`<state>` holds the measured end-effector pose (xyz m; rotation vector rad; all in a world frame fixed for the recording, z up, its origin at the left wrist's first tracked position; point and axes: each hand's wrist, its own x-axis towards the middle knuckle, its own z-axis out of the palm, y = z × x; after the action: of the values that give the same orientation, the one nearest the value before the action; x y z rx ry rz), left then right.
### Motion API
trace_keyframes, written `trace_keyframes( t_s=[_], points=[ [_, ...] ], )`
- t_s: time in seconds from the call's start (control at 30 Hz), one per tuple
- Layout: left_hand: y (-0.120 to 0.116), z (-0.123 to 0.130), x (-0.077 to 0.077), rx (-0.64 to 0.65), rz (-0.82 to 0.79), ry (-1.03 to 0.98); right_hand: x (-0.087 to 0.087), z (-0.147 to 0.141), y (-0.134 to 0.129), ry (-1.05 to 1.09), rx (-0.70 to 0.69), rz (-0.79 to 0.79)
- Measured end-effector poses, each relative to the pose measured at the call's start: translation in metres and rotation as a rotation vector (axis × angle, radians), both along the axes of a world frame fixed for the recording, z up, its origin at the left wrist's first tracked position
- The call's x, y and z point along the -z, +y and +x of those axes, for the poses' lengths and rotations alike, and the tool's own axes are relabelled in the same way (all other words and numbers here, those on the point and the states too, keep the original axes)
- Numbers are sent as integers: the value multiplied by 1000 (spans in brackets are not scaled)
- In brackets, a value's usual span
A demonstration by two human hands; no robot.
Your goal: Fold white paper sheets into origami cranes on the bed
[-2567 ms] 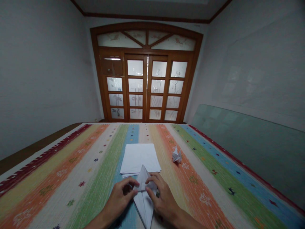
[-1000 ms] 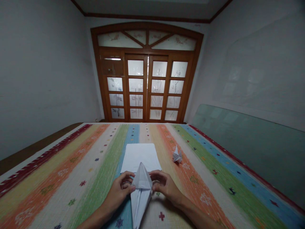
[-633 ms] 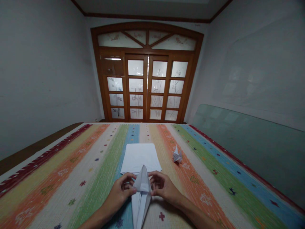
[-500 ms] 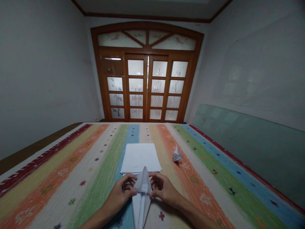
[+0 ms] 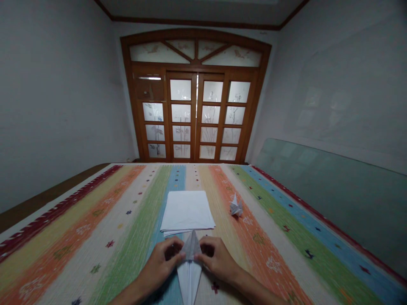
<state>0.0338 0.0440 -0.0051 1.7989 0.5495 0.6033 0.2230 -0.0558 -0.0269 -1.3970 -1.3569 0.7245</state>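
Observation:
A folded sheet of white paper [image 5: 190, 279], long and narrow with a pointed top, lies between my hands at the near side of the table. My left hand [image 5: 167, 256] pinches its left edge between thumb and fingers, just below the tip. On the opposite edge, my right hand [image 5: 214, 256] grips at the same height, its thumb on the paper's face. A crease runs across between the two thumbs, and a centre seam goes down from there. Some fingertips are hidden behind the paper.
Beyond my hands lies a stack of white square sheets [image 5: 188, 210]. To its right stands a small folded paper figure [image 5: 235, 206] with pointed ends. A striped tablecloth [image 5: 127, 237] covers the table. A pale green panel [image 5: 333, 186] runs along the right side.
The paper's pointed tip has come lower and nearer to me, away from the stack. Both thumbs have moved inward onto the paper's face, closer together.

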Motion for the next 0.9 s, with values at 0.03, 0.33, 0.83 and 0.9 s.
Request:
trace_keyframes(
  t_s=[0.03, 0.33, 0.83, 0.9],
  points=[
    [-1, 0, -1, -13, 22, 11, 0, 0, 0, -24, 15, 7],
    [-2, -1, -1, -154, 280, 95, 3, 3, 0, -164, 78, 81],
    [-1, -10, -4, 112, 627, 44, 2, 12, -14, -658, -126, 325],
    [2, -12, -6, 169, 673, 42, -3, 14, -17, -662, -172, 320]
  ],
)
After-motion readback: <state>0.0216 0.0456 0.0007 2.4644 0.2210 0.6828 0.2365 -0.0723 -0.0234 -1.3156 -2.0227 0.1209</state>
